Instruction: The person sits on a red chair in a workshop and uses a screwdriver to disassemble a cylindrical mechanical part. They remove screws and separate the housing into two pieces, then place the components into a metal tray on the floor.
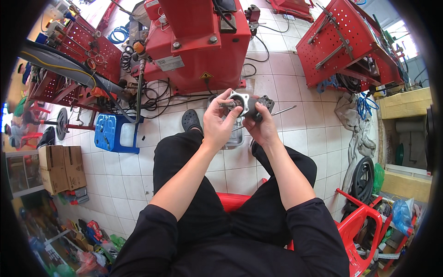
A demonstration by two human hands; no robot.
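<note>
My left hand [218, 121] is closed on a silver flanged metal part [245, 103] with a short shaft, held at knee height in front of me. My right hand [261, 125] grips a dark housing [265, 102] just to the right of it; the two parts are touching or very close. A thin screwdriver [287, 110] sticks out rightward from behind the housing, by my right fingers; its handle is hidden. Below both hands a metal tray [233, 142] rests on the tiled floor between my feet, largely hidden by the hands.
A red machine [198, 64] stands ahead with black cables. Red perforated carts [323, 55] flank it. A blue stool [106, 134] and cardboard boxes [69, 168] are at left; a red chair [357, 231], black tires [362, 177] and clutter at right. My shoe [190, 119] is beside the tray.
</note>
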